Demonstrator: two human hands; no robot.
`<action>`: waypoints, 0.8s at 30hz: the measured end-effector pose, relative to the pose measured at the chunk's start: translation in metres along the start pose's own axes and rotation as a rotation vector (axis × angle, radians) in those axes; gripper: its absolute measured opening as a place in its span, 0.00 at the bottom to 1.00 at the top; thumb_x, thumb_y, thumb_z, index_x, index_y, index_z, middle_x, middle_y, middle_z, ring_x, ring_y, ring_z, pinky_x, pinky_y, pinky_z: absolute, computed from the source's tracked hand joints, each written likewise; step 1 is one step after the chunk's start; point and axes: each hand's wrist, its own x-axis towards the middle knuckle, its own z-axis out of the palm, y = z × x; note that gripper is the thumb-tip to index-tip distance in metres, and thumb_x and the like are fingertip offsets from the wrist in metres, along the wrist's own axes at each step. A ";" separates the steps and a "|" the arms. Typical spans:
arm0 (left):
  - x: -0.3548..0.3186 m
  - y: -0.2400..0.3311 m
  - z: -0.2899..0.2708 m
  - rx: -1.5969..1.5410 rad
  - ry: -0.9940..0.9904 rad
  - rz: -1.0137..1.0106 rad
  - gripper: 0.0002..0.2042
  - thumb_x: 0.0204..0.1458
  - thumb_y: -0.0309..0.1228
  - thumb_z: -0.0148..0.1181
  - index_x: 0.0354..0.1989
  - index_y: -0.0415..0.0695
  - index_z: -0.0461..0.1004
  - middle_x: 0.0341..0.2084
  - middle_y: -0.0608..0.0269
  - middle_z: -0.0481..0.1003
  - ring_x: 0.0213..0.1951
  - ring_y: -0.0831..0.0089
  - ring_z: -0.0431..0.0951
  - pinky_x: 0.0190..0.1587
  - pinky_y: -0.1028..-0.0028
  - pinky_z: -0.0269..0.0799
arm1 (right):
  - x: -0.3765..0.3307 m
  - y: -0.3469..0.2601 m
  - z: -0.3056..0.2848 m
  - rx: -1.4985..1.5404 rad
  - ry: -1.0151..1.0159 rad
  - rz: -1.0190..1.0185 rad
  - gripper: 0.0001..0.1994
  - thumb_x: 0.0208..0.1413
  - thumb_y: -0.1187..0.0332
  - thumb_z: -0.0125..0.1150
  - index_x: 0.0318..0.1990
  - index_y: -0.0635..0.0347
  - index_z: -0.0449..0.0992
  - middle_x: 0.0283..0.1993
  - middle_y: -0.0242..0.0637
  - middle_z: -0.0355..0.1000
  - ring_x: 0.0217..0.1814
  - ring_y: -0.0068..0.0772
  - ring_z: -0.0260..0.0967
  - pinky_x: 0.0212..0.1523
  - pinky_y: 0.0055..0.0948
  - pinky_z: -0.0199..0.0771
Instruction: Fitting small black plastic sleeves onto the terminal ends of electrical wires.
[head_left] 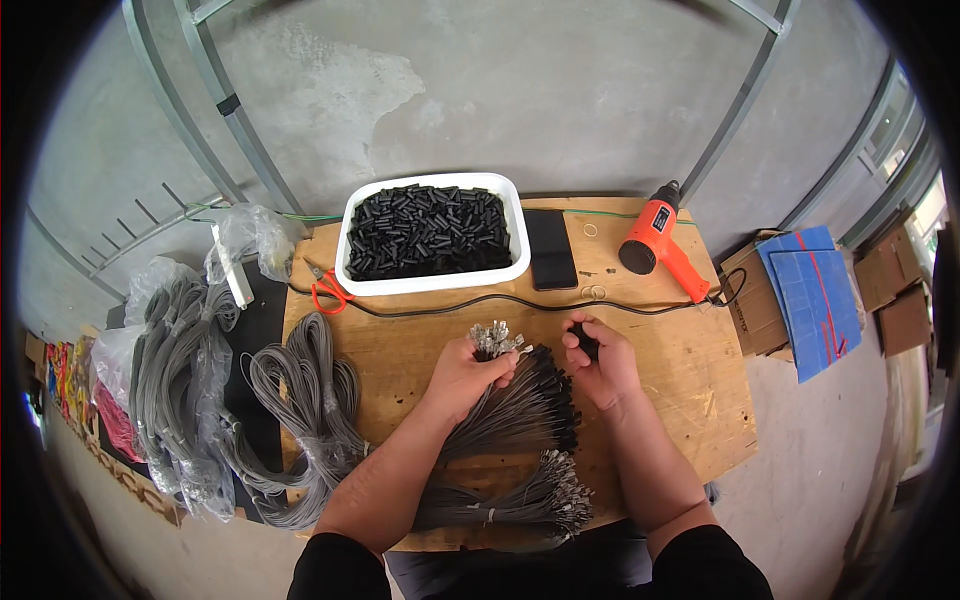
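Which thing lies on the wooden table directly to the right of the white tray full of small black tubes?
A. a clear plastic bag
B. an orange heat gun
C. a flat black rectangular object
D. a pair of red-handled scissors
C: the flat black rectangular object lies right beside the white tray, while the orange heat gun rests farther right on the table.

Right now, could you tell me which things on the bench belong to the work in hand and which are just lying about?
In use:
- left hand gripping a bundle of grey wires
- right hand holding a small black tube
- white tray of black tubes

Lying about:
- orange heat gun
- black phone
- red-handled cutters
- coiled grey cables
- blue sheets
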 end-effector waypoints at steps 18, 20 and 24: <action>0.000 0.000 -0.002 -0.059 0.007 -0.027 0.04 0.55 0.24 0.64 0.34 0.38 0.76 0.27 0.64 0.76 0.28 0.75 0.76 0.32 0.75 0.72 | -0.003 -0.001 -0.005 0.235 -0.194 0.228 0.04 0.66 0.70 0.55 0.43 0.59 0.73 0.33 0.35 0.71 0.26 0.22 0.59 0.17 0.14 0.55; 0.000 -0.001 -0.003 -0.056 0.005 -0.027 0.04 0.55 0.24 0.64 0.34 0.38 0.76 0.27 0.64 0.76 0.28 0.76 0.76 0.32 0.75 0.72 | -0.002 0.000 -0.007 0.264 -0.194 0.199 0.05 0.65 0.68 0.56 0.42 0.58 0.74 0.31 0.32 0.68 0.25 0.23 0.59 0.18 0.15 0.55; 0.001 -0.002 -0.003 -0.049 -0.001 -0.025 0.03 0.55 0.23 0.64 0.33 0.38 0.76 0.27 0.64 0.76 0.28 0.76 0.75 0.31 0.75 0.71 | 0.000 0.003 -0.006 0.185 -0.140 0.113 0.07 0.66 0.65 0.55 0.43 0.58 0.74 0.30 0.29 0.66 0.25 0.23 0.58 0.20 0.18 0.57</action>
